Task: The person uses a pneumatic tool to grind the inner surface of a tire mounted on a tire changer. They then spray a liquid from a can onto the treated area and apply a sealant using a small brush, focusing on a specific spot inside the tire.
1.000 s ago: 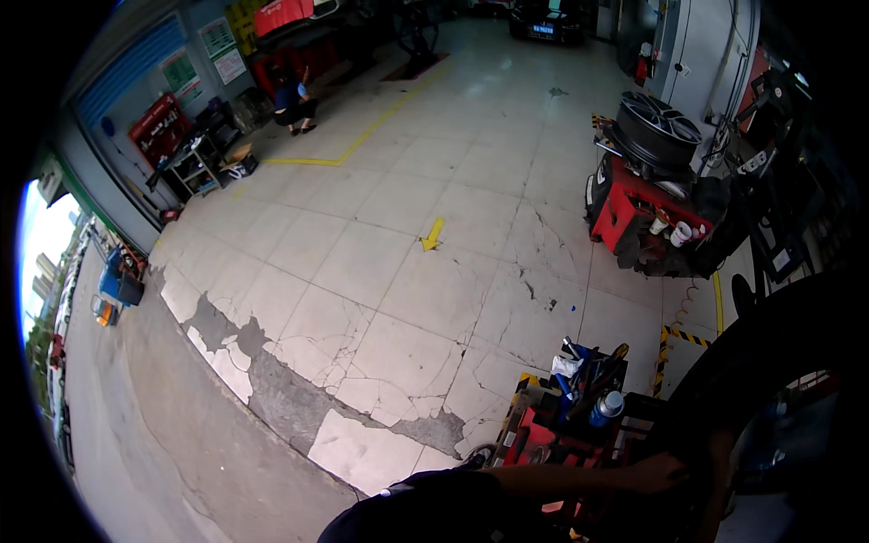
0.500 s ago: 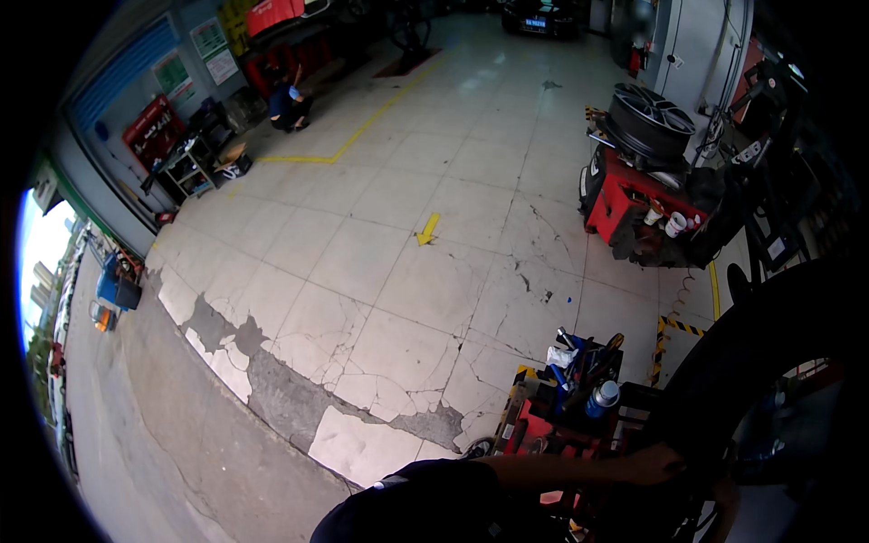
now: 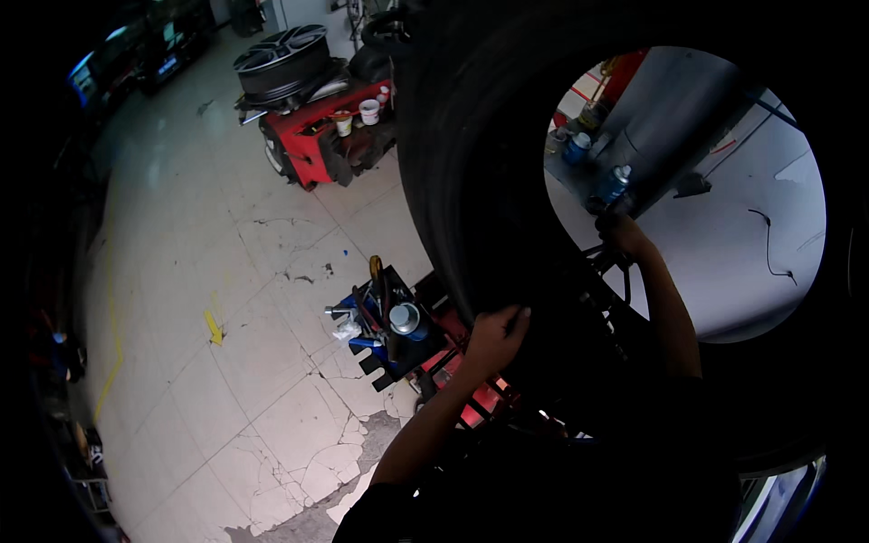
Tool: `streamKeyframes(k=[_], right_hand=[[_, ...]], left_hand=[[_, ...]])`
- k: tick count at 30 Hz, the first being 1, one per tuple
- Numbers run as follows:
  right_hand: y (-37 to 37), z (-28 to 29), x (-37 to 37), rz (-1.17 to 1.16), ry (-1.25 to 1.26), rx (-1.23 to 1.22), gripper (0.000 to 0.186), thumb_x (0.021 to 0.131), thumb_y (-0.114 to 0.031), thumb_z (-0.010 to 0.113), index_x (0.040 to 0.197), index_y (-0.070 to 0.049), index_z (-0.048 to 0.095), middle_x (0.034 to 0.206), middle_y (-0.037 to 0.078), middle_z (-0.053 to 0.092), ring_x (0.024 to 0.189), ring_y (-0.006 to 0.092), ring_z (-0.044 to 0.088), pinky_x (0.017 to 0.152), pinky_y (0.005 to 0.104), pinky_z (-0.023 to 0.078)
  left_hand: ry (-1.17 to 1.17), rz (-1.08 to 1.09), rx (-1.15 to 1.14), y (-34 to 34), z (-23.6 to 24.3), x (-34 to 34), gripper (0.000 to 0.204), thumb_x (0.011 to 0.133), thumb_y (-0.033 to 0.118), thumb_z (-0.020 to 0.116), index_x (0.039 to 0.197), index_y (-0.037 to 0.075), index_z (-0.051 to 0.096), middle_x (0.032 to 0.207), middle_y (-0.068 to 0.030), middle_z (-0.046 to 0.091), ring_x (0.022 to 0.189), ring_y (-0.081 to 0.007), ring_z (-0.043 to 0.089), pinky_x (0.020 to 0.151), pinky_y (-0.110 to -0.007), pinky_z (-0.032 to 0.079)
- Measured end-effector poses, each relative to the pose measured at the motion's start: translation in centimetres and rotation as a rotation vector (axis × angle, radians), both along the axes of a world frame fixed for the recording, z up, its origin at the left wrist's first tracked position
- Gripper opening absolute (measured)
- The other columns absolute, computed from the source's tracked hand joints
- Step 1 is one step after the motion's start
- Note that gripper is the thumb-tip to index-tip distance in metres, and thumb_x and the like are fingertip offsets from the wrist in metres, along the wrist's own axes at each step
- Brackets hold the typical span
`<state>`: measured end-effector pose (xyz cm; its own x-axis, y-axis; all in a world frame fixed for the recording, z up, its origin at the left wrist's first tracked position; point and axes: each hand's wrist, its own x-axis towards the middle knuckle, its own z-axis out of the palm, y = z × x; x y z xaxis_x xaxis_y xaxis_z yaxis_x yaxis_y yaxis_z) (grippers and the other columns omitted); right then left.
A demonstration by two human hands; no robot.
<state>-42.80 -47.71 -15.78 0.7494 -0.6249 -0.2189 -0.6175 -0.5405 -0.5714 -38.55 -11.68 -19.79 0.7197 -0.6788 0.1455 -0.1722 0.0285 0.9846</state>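
A large black tyre [image 3: 453, 163] stands upright close on my right, its wide hole showing cans and a pale surface beyond. My left hand [image 3: 496, 335] lies closed against the dark lower left of the tyre; what its fingers hold, if anything, is hidden. My right hand [image 3: 622, 235] is closed on a dark handle at the lower left of the hole, just below a blue spray can [image 3: 615, 185]. Left of my left hand is a black tool tray [image 3: 380, 373] on a red cart, with tools and another blue can [image 3: 407, 328].
A red machine [image 3: 303, 149] bearing a loose alloy wheel rim [image 3: 279, 68] and white cups stands at the back. A dark car [image 3: 167, 59] is at the upper left. Cracked floor tiles [image 3: 253, 398] have a yellow arrow [image 3: 214, 328]. A crouching person [image 3: 68, 353] is at the far left.
My view has swung right, so the tyre, its hole and both forearms now fill the right side. My right hand, mostly hidden earlier, now shows gripping the dark handle.
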Motion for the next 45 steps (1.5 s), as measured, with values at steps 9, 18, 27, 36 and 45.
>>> streamKeyframes(k=[9,18,27,36,45], right_hand=[[-15.5,-6.8,3.2,-0.400,-0.102,0.461,0.010,0.079,-0.005,0.058,0.078,0.003,0.054,0.062,0.007,0.049,0.047,0.0160,0.047,0.037,0.0275,0.036],[-22.8,-13.0,15.1,-0.758,-0.592,0.585,0.019,0.080,0.000,0.054,0.098,-0.004,0.053,0.075,0.007,0.050,0.055,0.0172,0.049,0.044,0.0301,0.041],[-18.6,-19.2,14.4,-0.161,0.285,-0.787,0.048,0.084,-0.030,0.058,0.125,-0.006,0.052,0.129,0.018,0.049,0.116,0.0306,0.051,0.099,0.0409,0.039],[-19.1,-18.8,4.8,0.293,-0.003,-1.045,0.035,0.089,-0.018,0.052,0.119,-0.002,0.055,0.121,0.022,0.056,0.109,0.0362,0.054,0.093,0.0439,0.045],[-5.2,-5.4,-7.3,0.608,-0.013,-0.849,0.036,0.095,-0.022,0.047,0.123,0.001,0.050,0.118,0.019,0.055,0.100,0.0259,0.056,0.081,0.0402,0.046]], left_hand=[[-0.033,-0.043,-0.002,-9.1,-0.2,0.7,0.031,0.091,0.018,0.057,0.068,-0.001,0.050,0.049,-0.0121,0.042,0.043,-0.0139,0.040,0.044,-0.032,0.032],[-0.030,-0.014,0.083,-11.4,0.1,3.2,0.024,0.090,0.018,0.058,0.072,0.002,0.055,0.051,-0.0126,0.048,0.045,-0.0204,0.050,0.045,-0.033,0.037],[-0.016,-0.068,-0.005,2.5,1.2,2.0,0.024,0.093,0.020,0.054,0.080,0.001,0.058,0.061,-0.0177,0.056,0.057,-0.0331,0.059,0.053,-0.041,0.045],[-0.040,-0.194,-0.044,15.0,4.9,-7.3,0.025,0.094,0.020,0.051,0.084,-0.001,0.060,0.073,-0.0205,0.061,0.073,-0.0358,0.062,0.070,-0.045,0.049],[-0.063,-0.141,-0.127,19.4,5.8,-12.5,0.031,0.095,0.024,0.047,0.080,-0.001,0.059,0.071,-0.0215,0.060,0.071,-0.0362,0.062,0.071,-0.047,0.049]])
